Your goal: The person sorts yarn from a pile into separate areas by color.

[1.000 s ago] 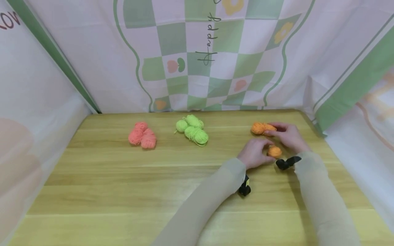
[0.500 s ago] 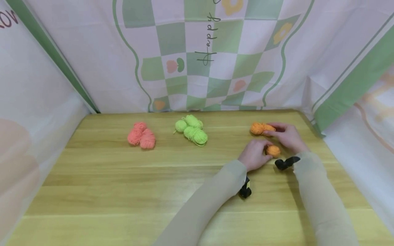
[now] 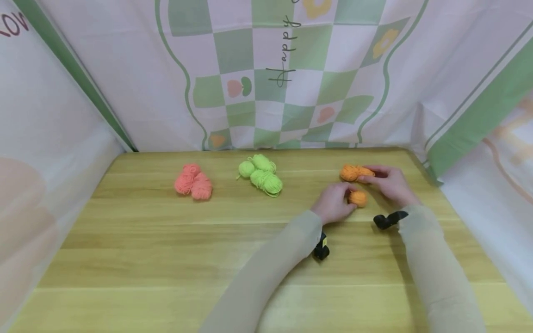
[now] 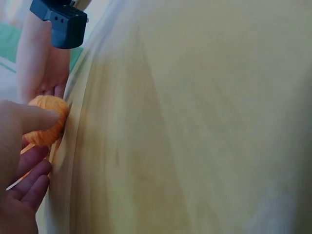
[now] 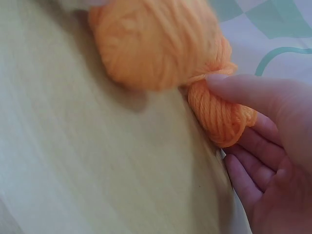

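My left hand point(image 3: 334, 203) pinches a small ball of orange yarn point(image 3: 358, 199) between thumb and fingers; in the left wrist view the thumb lies across the orange ball point(image 4: 48, 119). Just behind it, my right hand point(image 3: 391, 182) holds a longer orange yarn skein point(image 3: 351, 173) by its right end. The right wrist view shows the thumb pressing this skein point(image 5: 219, 114) from one side, with the fingers behind it. There the left hand's ball point(image 5: 151, 44) looms close in front and partly covers the skein.
A bunch of lime green yarn balls point(image 3: 263, 178) lies at the back middle of the wooden table point(image 3: 166, 259). Coral pink yarn point(image 3: 193, 182) sits left of it. A printed cloth point(image 3: 266, 106) hangs along the back edge, with more cloth on both sides.
My left hand has shifted left and slightly back with the orange ball, away from the right wrist. The right hand stays in place on its skein.
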Action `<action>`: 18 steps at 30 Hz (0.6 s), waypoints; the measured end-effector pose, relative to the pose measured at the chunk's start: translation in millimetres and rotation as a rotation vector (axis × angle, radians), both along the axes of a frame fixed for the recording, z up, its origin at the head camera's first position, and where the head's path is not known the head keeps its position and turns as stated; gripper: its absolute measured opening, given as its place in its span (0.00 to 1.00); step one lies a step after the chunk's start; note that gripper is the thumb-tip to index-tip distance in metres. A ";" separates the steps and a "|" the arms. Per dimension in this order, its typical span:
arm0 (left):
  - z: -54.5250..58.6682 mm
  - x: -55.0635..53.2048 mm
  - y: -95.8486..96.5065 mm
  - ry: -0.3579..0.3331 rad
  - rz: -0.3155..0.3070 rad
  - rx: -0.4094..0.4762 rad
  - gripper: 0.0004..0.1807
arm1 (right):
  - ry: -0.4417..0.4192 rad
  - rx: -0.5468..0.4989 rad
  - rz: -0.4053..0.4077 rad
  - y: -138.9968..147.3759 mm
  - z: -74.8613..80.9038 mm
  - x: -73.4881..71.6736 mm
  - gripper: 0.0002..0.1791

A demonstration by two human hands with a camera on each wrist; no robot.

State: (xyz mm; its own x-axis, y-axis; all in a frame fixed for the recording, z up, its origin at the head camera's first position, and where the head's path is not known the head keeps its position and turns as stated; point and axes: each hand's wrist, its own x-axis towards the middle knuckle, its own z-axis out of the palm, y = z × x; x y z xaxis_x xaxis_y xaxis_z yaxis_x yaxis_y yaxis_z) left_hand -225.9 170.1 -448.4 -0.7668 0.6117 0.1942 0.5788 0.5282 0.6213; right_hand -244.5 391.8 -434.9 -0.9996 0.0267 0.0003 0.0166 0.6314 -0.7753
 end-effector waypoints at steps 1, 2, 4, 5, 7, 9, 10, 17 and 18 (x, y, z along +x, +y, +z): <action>1.0 -0.1 -1.0 0.003 -0.002 -0.010 0.26 | -0.005 -0.001 -0.003 -0.3 0.4 0.2 0.37; 1.6 -0.1 -1.3 0.009 -0.005 -0.020 0.28 | -0.007 0.003 -0.003 -0.2 0.7 0.6 0.37; 2.8 0.2 -1.1 0.023 -0.019 -0.033 0.31 | -0.011 0.001 -0.004 -0.4 1.2 1.2 0.37; 2.9 0.5 -0.3 0.036 -0.027 -0.039 0.32 | -0.012 -0.002 -0.004 -0.6 1.5 1.6 0.37; 2.7 1.2 1.3 0.057 -0.041 -0.041 0.30 | -0.014 -0.010 0.001 -0.9 1.4 2.1 0.37; 2.0 2.4 3.2 0.062 -0.049 -0.034 0.27 | -0.013 -0.009 0.003 -1.2 0.9 2.3 0.37; 1.6 3.3 3.9 0.063 -0.051 -0.031 0.25 | -0.012 -0.010 0.006 -1.2 0.5 2.4 0.36; 1.3 8.8 1.4 0.002 -0.044 0.012 0.22 | 0.013 -0.012 0.009 -2.2 0.3 3.4 0.34; 1.7 8.8 -0.1 -0.010 -0.045 0.026 0.22 | 0.013 -0.006 0.012 -2.6 0.8 3.8 0.35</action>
State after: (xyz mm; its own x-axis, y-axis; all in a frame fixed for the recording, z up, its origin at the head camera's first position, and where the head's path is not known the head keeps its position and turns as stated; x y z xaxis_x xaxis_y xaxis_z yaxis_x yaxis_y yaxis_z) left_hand -217.1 170.0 -446.7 -0.7408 0.6403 0.2031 0.5950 0.4852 0.6407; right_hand -240.7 389.2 -434.1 -0.9998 0.0145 0.0131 -0.0011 0.6266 -0.7793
